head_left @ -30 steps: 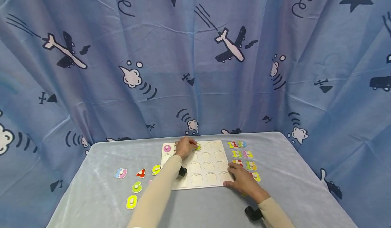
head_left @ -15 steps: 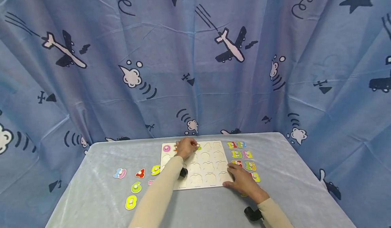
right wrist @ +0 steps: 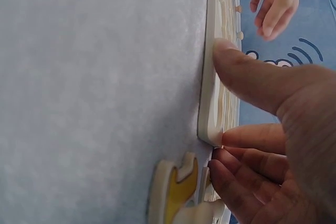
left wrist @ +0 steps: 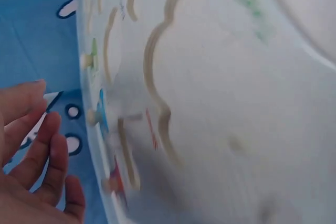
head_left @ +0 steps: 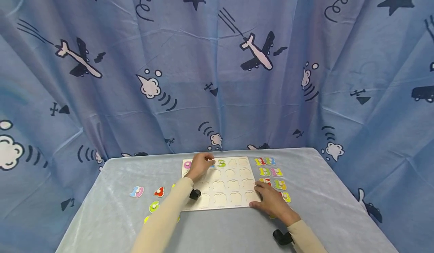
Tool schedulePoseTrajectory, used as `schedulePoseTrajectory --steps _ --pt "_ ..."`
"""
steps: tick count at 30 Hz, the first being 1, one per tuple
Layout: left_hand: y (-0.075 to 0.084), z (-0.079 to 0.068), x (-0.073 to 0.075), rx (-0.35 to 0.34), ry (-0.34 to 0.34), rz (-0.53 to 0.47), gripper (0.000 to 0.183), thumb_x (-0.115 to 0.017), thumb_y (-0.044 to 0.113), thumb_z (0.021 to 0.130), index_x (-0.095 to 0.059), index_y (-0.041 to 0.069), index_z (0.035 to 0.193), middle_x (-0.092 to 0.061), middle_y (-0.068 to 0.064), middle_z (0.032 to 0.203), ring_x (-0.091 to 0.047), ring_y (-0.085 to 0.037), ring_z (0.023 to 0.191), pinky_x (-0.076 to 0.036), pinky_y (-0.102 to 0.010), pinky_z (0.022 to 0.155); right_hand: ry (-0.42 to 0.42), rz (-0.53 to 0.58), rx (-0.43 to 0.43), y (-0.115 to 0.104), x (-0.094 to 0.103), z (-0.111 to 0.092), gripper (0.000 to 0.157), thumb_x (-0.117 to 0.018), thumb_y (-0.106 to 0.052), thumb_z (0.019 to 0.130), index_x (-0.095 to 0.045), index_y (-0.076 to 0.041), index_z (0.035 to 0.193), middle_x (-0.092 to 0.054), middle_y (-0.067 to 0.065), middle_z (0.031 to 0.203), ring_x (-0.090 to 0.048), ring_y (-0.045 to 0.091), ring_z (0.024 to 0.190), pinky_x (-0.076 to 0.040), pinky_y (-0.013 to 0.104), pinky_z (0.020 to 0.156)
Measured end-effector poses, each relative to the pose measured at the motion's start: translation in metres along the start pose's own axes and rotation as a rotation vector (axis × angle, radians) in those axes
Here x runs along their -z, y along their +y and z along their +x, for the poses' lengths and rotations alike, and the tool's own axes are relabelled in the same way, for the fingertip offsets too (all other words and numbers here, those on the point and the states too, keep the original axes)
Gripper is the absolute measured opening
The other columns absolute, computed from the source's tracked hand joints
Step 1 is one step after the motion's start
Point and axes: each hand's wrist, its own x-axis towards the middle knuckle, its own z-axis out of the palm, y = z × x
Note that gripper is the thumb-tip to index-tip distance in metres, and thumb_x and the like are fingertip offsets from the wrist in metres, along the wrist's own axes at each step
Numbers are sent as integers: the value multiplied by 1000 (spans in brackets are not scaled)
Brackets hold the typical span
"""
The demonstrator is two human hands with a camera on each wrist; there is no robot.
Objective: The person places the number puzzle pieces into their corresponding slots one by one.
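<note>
A pale wooden number puzzle board (head_left: 223,175) lies on the table with rows of shaped recesses. My left hand (head_left: 200,166) is raised over its back row, fingers loosely bent and holding nothing. In that row sit a pink 0 (head_left: 187,164) and a green 3 (head_left: 221,163); a blue piece (head_left: 212,165) is partly covered by the hand. The left wrist view shows knobbed green (left wrist: 93,53), blue (left wrist: 102,111) and red (left wrist: 116,179) pieces in the board. My right hand (head_left: 271,200) grips the board's near right corner, thumb on the front edge and fingers at the side.
Left of the board lie loose number pieces, including a red 4 (head_left: 159,192), a green 6 (head_left: 154,206) and a blue-pink 10 (head_left: 137,192). Several two-digit pieces, such as a red 11 (head_left: 260,161), line the right side. A patterned curtain (head_left: 169,57) hangs behind the table.
My left hand has let go of the green 3, which stays in the back row, and has moved left. The right hand keeps its place at the corner.
</note>
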Motion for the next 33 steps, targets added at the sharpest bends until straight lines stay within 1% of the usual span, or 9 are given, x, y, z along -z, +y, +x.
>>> schedulePoseTrajectory --steps 2,5,8,10,14,16,20,24,33 --pt "-2 -6 9 -11 -4 -11 15 -71 14 89 -73 5 101 -72 -7 100 -63 -24 98 -50 -40 88 1 6 4 0 1 0 68 -85 -36 73 -64 3 125 -55 16 140 -52 37 130 -43 50 105" --pt "-5 -16 20 -19 -5 4 15 -70 16 91 -73 6 101 -72 -5 101 -63 -24 98 -49 -40 88 -6 12 2 0 3 0 69 -85 -37 73 -64 3 125 -55 17 140 -51 38 130 -43 51 105" --pt "-10 -27 31 -20 9 27 16 -69 18 91 -73 8 102 -72 -3 101 -63 -22 98 -49 -40 87 -12 10 -3 1 2 0 70 -85 -38 73 -64 3 125 -54 17 140 -51 38 130 -42 52 105" --pt "-12 -34 39 -27 18 12 16 -70 18 91 -74 7 102 -73 -3 100 -64 -22 97 -49 -40 88 -18 7 3 1 2 0 71 -85 -39 73 -64 3 125 -54 17 140 -51 39 129 -42 52 105" --pt "-15 -48 55 -5 39 -29 12 -70 18 91 -75 10 99 -73 -1 98 -63 -18 94 -49 -38 87 -18 12 14 2 1 1 70 -84 -39 73 -64 3 125 -55 17 139 -51 39 129 -43 52 104" --pt "-15 -56 64 6 45 -33 14 -70 18 91 -75 10 101 -72 -1 99 -63 -17 94 -49 -39 88 -12 18 18 2 1 1 70 -84 -38 73 -64 4 125 -55 17 139 -52 38 129 -43 52 104" --pt "-18 -68 81 12 56 -6 18 -70 18 91 -73 8 106 -72 -1 102 -63 -19 96 -48 -41 91 12 16 28 4 -1 2 70 -85 -38 72 -64 4 125 -55 18 139 -52 39 129 -44 52 104" --pt "-24 -82 95 29 62 16 19 -69 18 92 -73 10 108 -71 -1 107 -62 -21 101 -47 -44 93 26 3 40 6 -1 2 70 -85 -38 72 -64 5 124 -56 19 138 -53 39 128 -44 52 103" --pt "-42 -109 118 70 80 57 22 -69 19 91 -72 9 111 -70 -3 110 -61 -20 102 -46 -44 95 15 6 33 4 -1 3 69 -85 -36 72 -64 5 124 -56 19 138 -52 40 128 -43 53 104"
